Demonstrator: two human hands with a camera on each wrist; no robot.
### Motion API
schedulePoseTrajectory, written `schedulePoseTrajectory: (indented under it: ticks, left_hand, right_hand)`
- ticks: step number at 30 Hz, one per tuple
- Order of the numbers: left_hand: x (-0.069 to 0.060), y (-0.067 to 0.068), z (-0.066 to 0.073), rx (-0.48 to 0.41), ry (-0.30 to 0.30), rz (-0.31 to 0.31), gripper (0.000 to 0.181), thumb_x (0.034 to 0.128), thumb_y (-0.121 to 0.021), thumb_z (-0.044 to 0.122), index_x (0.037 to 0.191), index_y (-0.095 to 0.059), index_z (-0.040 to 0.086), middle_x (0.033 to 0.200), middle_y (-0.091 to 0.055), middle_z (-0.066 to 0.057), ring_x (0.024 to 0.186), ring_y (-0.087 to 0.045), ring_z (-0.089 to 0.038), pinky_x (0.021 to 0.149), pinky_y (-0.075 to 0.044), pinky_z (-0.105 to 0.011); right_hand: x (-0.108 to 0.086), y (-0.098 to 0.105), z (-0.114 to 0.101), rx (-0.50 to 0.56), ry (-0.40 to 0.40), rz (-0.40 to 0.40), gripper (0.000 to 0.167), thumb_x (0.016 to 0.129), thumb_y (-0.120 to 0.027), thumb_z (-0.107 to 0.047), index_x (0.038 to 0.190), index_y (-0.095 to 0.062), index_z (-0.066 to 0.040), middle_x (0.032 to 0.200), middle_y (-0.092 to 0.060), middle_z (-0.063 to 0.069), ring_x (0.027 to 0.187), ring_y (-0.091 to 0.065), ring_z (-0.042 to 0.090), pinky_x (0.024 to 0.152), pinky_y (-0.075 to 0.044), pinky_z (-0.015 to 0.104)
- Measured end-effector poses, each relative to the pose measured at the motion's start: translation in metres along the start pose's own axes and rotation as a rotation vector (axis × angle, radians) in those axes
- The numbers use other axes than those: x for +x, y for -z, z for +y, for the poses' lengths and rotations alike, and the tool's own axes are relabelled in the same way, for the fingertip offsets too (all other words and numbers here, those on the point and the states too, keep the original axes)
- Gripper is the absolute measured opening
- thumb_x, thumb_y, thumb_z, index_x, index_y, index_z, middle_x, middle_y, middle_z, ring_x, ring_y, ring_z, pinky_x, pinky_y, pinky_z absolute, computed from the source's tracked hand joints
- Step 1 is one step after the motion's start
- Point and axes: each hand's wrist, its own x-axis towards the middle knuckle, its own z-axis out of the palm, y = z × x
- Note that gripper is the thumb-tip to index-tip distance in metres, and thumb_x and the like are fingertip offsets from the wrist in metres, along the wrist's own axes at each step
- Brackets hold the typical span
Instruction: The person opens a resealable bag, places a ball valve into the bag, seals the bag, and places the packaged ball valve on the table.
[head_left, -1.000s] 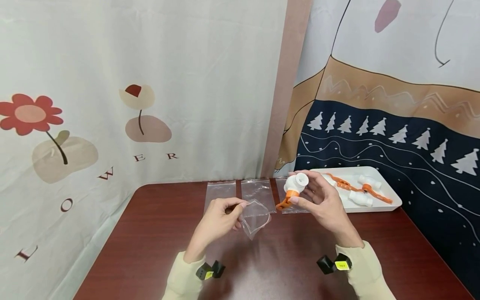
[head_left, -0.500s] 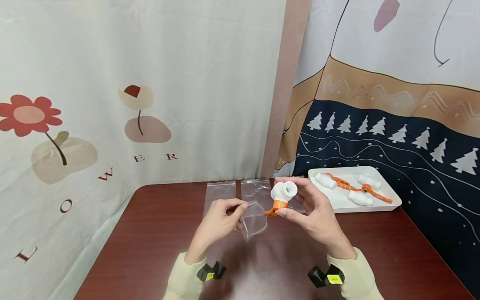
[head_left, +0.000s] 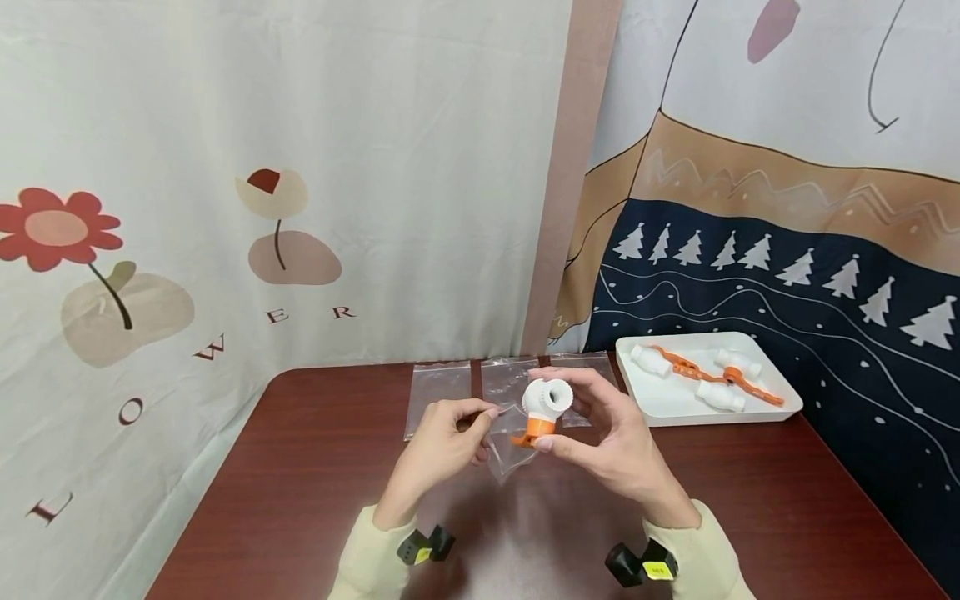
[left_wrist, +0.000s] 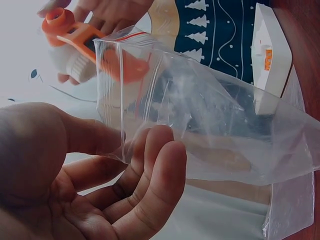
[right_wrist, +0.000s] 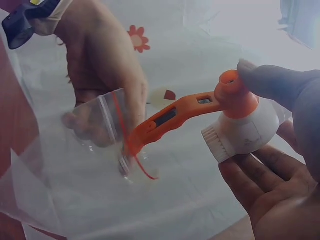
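Observation:
My left hand [head_left: 441, 443] pinches the rim of a clear zip bag [left_wrist: 215, 117] with a red line along its mouth; the bag hangs open to the right. My right hand [head_left: 611, 442] holds a white ball valve [head_left: 546, 400] with an orange lever handle [right_wrist: 172, 116], thumb on the orange hub and fingers around the white body. The lever points left to the bag. Its tip shows through the clear film at the bag's mouth in the left wrist view, while the white body stays outside.
A white tray [head_left: 697, 419] at the back right holds several more ball valves [head_left: 722, 396] with orange handles. Flat clear bags, one at left [head_left: 438, 385], lie in a row along the table's [head_left: 315, 467] back edge, against the curtain [head_left: 420, 208].
My right hand has moved left and a little down with the ball valve, bringing the lever to the bag. My left hand has stayed nearly in place.

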Motion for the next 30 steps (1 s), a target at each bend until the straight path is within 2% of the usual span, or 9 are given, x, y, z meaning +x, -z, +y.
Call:
schedulePoseTrajectory:
  ticks: [4, 8, 16, 25, 30]
  left_hand:
    - [0.0, -0.002, 0.0, 0.02, -0.016, 0.003, 0.018, 0.1007, -0.066, 0.018, 0.107, -0.078, 0.006, 0.068, -0.069, -0.009, 0.056, -0.067, -0.016, 0.055, -0.059, -0.028]
    - [-0.001, -0.003, -0.001, 0.031, -0.026, -0.001, 0.018, 0.1008, -0.067, 0.019, 0.108, -0.078, 0.007, 0.07, -0.07, -0.007, 0.055, -0.068, -0.016, 0.055, -0.06, -0.028]
    - [-0.002, -0.005, 0.001, 0.052, -0.047, -0.023, 0.016, 0.1022, -0.065, 0.02, 0.107, -0.078, 0.012, 0.072, -0.07, -0.004, 0.056, -0.068, -0.019, 0.055, -0.06, -0.03]
    - [-0.002, -0.006, 0.001, 0.067, -0.075, -0.028, 0.017, 0.1035, -0.062, 0.02, 0.106, -0.078, 0.014, 0.067, -0.07, -0.001, 0.054, -0.067, -0.017, 0.052, -0.058, -0.03]
    - [-0.004, -0.006, 0.002, 0.062, -0.074, -0.035, 0.018, 0.1037, -0.062, 0.02, 0.107, -0.078, 0.014, 0.067, -0.07, -0.001, 0.054, -0.067, -0.017, 0.053, -0.058, -0.03]
  right_hand:
    - [0.001, -0.002, 0.005, -0.001, 0.025, -0.027, 0.067, 0.079, -0.084, 0.007, 0.139, -0.056, -0.008, 0.14, -0.063, 0.012, 0.122, -0.063, 0.02, 0.1, -0.056, 0.027]
    - [0.0, -0.003, 0.008, -0.008, 0.009, -0.05, 0.065, 0.078, -0.086, 0.003, 0.136, -0.059, -0.011, 0.138, -0.065, 0.01, 0.122, -0.064, 0.02, 0.104, -0.054, 0.028]
    - [0.001, -0.007, 0.012, -0.063, 0.055, -0.094, 0.058, 0.076, -0.091, -0.007, 0.126, -0.064, -0.014, 0.128, -0.07, 0.012, 0.116, -0.069, 0.019, 0.098, -0.058, 0.03]
    - [0.002, -0.012, 0.014, -0.109, 0.122, -0.097, 0.055, 0.075, -0.093, -0.013, 0.122, -0.066, -0.013, 0.123, -0.068, 0.007, 0.114, -0.065, 0.019, 0.097, -0.059, 0.033]
    - [0.002, -0.012, 0.015, -0.117, 0.116, -0.1, 0.055, 0.074, -0.093, -0.014, 0.122, -0.066, -0.014, 0.123, -0.068, 0.006, 0.114, -0.066, 0.019, 0.098, -0.059, 0.032]
